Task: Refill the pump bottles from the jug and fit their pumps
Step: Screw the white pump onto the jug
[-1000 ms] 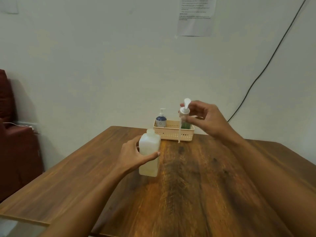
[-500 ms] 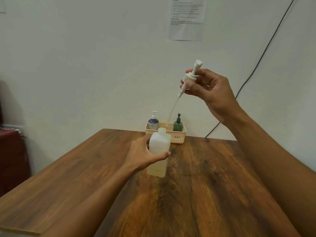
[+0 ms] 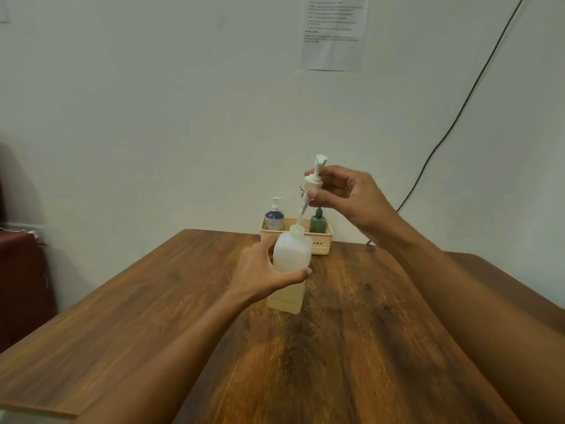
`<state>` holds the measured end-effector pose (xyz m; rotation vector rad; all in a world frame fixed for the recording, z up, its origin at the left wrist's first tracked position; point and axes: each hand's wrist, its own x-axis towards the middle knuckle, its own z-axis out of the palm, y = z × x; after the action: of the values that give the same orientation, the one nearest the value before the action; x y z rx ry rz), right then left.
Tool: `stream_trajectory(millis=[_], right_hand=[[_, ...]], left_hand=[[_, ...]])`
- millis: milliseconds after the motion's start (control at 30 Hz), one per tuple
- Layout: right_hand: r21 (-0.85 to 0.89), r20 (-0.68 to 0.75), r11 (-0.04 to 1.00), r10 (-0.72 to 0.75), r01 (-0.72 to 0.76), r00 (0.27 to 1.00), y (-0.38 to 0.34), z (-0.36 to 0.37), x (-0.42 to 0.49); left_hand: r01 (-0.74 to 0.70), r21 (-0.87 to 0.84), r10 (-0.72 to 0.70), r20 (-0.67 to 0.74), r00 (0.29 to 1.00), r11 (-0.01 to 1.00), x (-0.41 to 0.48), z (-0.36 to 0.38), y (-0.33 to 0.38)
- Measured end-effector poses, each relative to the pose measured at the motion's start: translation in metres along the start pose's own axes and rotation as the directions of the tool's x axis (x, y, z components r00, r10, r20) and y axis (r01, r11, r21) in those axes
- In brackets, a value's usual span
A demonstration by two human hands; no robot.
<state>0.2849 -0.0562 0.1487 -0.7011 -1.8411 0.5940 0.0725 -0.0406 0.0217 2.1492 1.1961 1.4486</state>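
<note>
My left hand (image 3: pixel 260 275) grips a translucent square bottle (image 3: pixel 292 258), partly filled with pale liquid, standing on the wooden table (image 3: pixel 351 347). Above it my right hand (image 3: pixel 351 197) pinches a white pump (image 3: pixel 313 179) by its collar. The pump's thin dip tube slants down and its lower end enters the bottle's open neck (image 3: pixel 296 230). The pump collar is well above the neck.
A beige basket (image 3: pixel 321 246) stands at the table's far edge by the wall, holding a blue pump bottle (image 3: pixel 274 217) and a green bottle (image 3: pixel 318 221). A black cable (image 3: pixel 458 117) runs down the wall at right. A dark red seat (image 3: pixel 21 286) is at left.
My right hand has come down from high above the bottle, and the pump's tube tip has gone into the neck. My left hand keeps its hold on the bottle.
</note>
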Motion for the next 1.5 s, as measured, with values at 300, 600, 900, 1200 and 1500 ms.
stream_trajectory(millis=[300,600,900,1200,1500], right_hand=[[-0.131,0.062,0.989,0.078,-0.07,0.995,0.032,0.016,-0.012],[-0.211,0.09,0.975,0.087,-0.066,0.992,0.034,0.013,-0.015],[-0.253,0.099,0.966,0.075,-0.048,0.992,0.04,0.012,-0.016],[-0.292,-0.029,0.955,0.046,-0.052,0.999,0.039,0.019,-0.013],[-0.255,0.195,0.96,0.171,-0.118,0.966,0.023,0.005,-0.001]], left_hand=[[-0.039,-0.007,0.038,-0.031,0.999,0.999,0.002,-0.003,0.01],[-0.031,0.001,0.031,-0.032,0.999,1.0,0.003,-0.002,0.015],[-0.03,-0.007,0.03,-0.039,0.999,1.0,0.003,0.0,0.017],[-0.04,0.005,0.04,-0.017,0.999,0.999,0.002,-0.004,0.026],[-0.014,0.024,0.015,-0.036,0.999,1.0,0.002,-0.005,0.026]])
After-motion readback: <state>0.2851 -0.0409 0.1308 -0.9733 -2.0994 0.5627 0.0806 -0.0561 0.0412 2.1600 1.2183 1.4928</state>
